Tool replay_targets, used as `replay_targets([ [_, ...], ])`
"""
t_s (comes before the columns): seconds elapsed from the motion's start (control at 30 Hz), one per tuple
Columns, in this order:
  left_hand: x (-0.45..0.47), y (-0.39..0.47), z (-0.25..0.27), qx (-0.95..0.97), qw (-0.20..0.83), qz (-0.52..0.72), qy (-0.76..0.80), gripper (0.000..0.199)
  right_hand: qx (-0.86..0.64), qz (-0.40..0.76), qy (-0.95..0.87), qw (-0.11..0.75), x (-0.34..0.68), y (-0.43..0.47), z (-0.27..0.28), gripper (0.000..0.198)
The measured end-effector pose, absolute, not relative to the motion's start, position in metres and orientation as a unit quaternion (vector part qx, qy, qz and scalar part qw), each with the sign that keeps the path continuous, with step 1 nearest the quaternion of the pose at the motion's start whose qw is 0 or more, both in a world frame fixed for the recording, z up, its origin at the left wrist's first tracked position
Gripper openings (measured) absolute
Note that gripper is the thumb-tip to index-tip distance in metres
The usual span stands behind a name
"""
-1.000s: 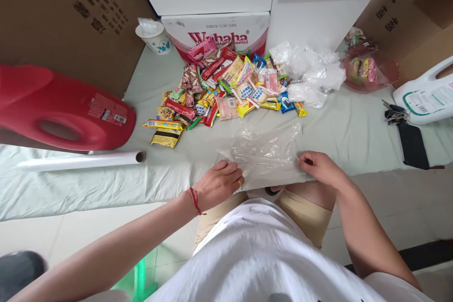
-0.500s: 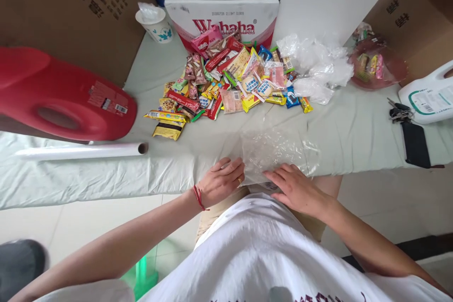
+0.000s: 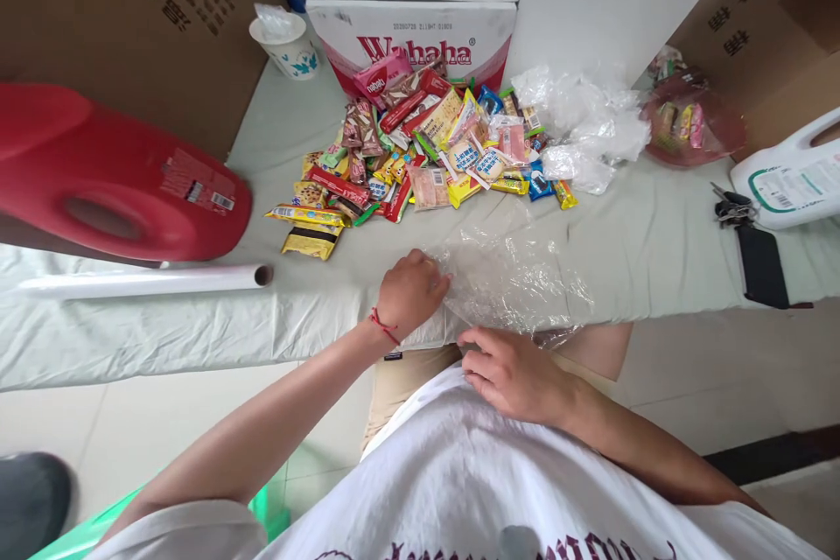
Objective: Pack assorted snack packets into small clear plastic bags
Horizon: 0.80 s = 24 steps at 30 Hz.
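Observation:
A clear plastic sheet or bag (image 3: 518, 276) lies crinkled at the front edge of the covered table, before my body. My left hand (image 3: 412, 293), with a red cord on its wrist, is closed on the sheet's left side, the fingers curled toward the palm. By the sheet's near edge is my right hand (image 3: 515, 376), just off the table in front of the white shirt. Its fingers are loosely bent and somewhat apart, with nothing plainly held. Behind the sheet, a heap of wrapped snacks (image 3: 426, 140) spreads against a Wahaha carton (image 3: 328, 26).
Crumpled clear plastic (image 3: 584, 127) sits right of the snacks, by a reddish bowl (image 3: 712, 136). Farther right are a white jug (image 3: 794, 179), keys (image 3: 733, 208) and a black pouch (image 3: 761, 267). Leftward stand a red jug (image 3: 144, 184), a film roll (image 3: 144, 280) and a paper cup (image 3: 292, 52).
My left hand has risen a little away from my body and curled its fingers. My right hand has drawn back toward my body off the sheet, its fingers now bent. The sheet has shifted slightly.

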<state>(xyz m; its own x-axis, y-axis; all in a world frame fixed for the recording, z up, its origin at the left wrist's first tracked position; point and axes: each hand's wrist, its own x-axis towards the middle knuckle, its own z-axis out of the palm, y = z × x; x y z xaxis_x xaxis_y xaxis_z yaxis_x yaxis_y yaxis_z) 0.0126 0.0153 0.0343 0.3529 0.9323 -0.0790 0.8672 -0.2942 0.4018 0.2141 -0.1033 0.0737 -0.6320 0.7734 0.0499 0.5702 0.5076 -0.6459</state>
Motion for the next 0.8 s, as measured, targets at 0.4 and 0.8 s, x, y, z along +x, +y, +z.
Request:
replay_targets([
  [0.4,0.020,0.055,0.013,0.779,0.296,0.158,0.529,0.036,-0.529,0.337,-0.756,0.185,0.260,-0.029,0.063,0.037],
  [0.8,0.006,0.054,0.007,0.749,0.331,0.214,0.533,0.037,-0.500,0.271,-0.822,0.017,0.224,-0.047,0.093,0.011],
])
